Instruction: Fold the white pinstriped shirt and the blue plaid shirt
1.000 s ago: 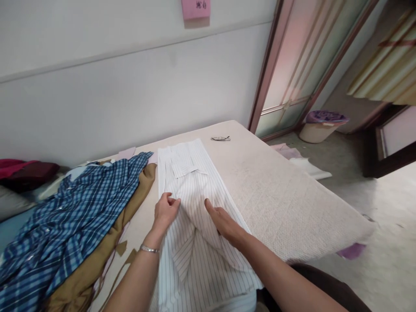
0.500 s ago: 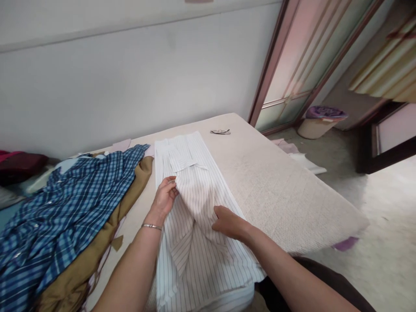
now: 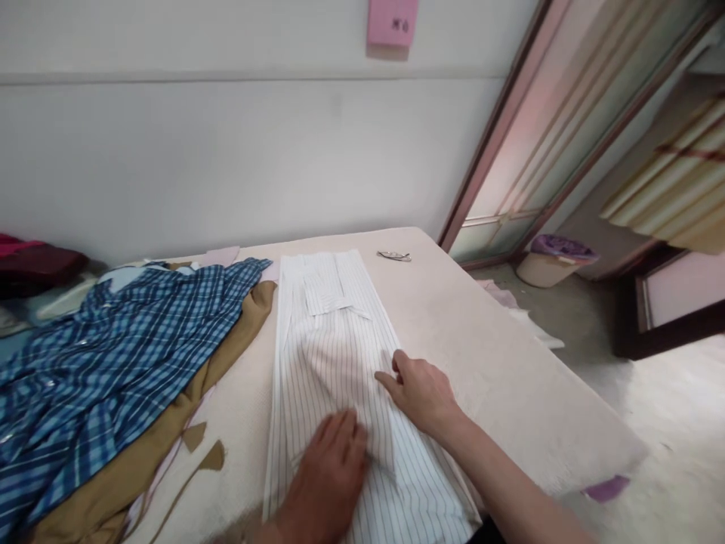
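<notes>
White pinstriped cloth (image 3: 317, 363) lies lengthwise on the covered table, in layers, with a smaller striped piece (image 3: 328, 298) near its far end. My left hand (image 3: 331, 476) rests palm down on the near part of the cloth, fingers outstretched and slightly blurred. Over the cloth's right edge is my right hand (image 3: 422, 393), its thumb and forefinger apart with nothing between them; whether it touches the fabric I cannot tell. Between the hands, the top layer is loosely rumpled.
A blue plaid shirt (image 3: 141, 340) and brown cloth (image 3: 198, 385) are heaped at left, beside small brown scraps (image 3: 212, 457). Eyeglasses (image 3: 394, 256) lie near the table's (image 3: 481, 363) far edge. A lined bin (image 3: 552, 264) stands on the floor at right. The wall (image 3: 226, 166) borders the table's back.
My left hand has let go of the striped cloth's edge and moved nearer, onto the fabric. My right hand has released its pinch and shifted slightly right. The lifted cloth now lies flatter.
</notes>
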Tool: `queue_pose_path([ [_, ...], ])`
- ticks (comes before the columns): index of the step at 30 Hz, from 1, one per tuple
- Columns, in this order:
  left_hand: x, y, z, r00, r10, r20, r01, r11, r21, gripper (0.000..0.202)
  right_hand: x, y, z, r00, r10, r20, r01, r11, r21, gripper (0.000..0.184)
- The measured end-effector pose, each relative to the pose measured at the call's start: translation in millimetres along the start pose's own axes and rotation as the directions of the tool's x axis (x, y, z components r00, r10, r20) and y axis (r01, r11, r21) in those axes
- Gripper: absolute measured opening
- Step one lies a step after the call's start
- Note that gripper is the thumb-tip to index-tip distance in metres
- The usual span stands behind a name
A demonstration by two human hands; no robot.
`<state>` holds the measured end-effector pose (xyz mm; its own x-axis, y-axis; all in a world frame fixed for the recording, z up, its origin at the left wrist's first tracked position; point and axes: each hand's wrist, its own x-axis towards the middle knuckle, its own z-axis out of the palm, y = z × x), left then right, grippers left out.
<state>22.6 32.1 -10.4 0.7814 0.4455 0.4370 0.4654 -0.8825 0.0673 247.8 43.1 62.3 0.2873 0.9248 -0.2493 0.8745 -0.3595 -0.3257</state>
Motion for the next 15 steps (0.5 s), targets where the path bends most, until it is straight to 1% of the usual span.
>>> queue_pose_path([
  [2,-19.4,10.5,13.3,0.996,0.075,-0.046,-0.072,0.995,0.063,0.039,24.0,-22.3,-1.3,0.983,-0.146,-0.111,0.142,0.989,-0.043,0.02],
  [4,-28.7,9.1,26.8,0.993,0.094,-0.068,-0.087,0.992,0.095,0.039,58.3,-53.6,2.1,0.932,-0.333,-0.145,0.312,0.939,-0.147,0.007],
  [5,-30.5,6.3,32.6,0.992,0.09,-0.088,-0.081,0.991,0.103,0.04,77.6,-70.4,5.4,0.903,-0.407,-0.135,0.374,0.902,-0.217,0.01],
  [6,-31.0,3.2,37.8,0.99,0.083,-0.113,-0.07,0.991,0.11,0.041,97.1,-86.4,9.6,0.883,-0.456,-0.114,0.411,0.867,-0.281,0.018],
  [8,-30.6,-0.9,46.6,0.98,0.088,-0.18,-0.064,0.989,0.133,0.043,133.1,-111.8,19.6,0.872,-0.484,-0.076,0.429,0.829,-0.357,0.03],
  [10,-30.1,-0.6,54.5,0.966,0.114,-0.234,-0.074,0.982,0.176,0.041,161.6,-124.2,29.1,0.883,-0.463,-0.072,0.405,0.832,-0.379,0.033],
  [11,-30.0,1.1,58.6,0.961,0.118,-0.249,-0.069,0.977,0.2,0.037,172.7,-125.4,32.4,0.891,-0.447,-0.081,0.387,0.84,-0.379,0.031],
  [13,-30.2,6.4,67.5,0.955,0.088,-0.284,-0.021,0.973,0.23,0.032,190.2,-120.4,33.7,0.907,-0.407,-0.105,0.344,0.862,-0.372,0.027],
  [15,-30.8,12.2,77.2,0.946,0.024,-0.323,0.054,0.972,0.23,0.032,204.9,-110.2,27.2,0.921,-0.365,-0.137,0.298,0.886,-0.356,0.025],
])
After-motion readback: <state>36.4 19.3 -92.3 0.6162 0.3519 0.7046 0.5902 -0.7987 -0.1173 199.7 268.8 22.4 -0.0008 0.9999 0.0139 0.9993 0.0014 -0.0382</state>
